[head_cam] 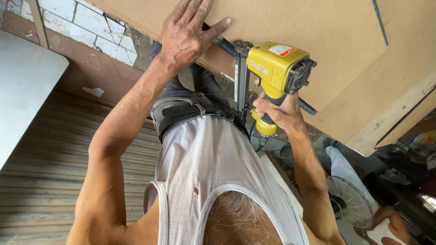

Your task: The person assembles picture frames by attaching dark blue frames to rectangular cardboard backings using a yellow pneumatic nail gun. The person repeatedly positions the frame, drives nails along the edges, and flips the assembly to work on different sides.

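At the near edge of a brown fibreboard sheet (318, 41), seen from overhead: left hand (188, 34) spread flat with fingers wide on the panel, holding nothing, only pressing the sheet down. Right hand (277, 111) wrapped fully round the handle of a yellow pneumatic nail gun (277, 72), tool upright, its long metal magazine (241, 81) lying hard against the board's edge just right of the spread hand. Exact contact of the nose with the board hidden by the tool body; trigger finger not clearly visible. Below, a white sleeveless vest (213, 168) and dark jeans (190, 102) over a ribbed brown floor (50, 163). Off to the left, a white panel (22, 77); at far left, a cracked white-tiled wall (86, 22). Low right, a floor fan (349, 202) and another person's hand (390, 222), well apart from the tool.

Risk as judged from this view: left fingers near the firing line, so a fastener deflecting out of the thin edge likely to strike them; a slip of the pressing hand liable to shift the sheet and send the shot askew.
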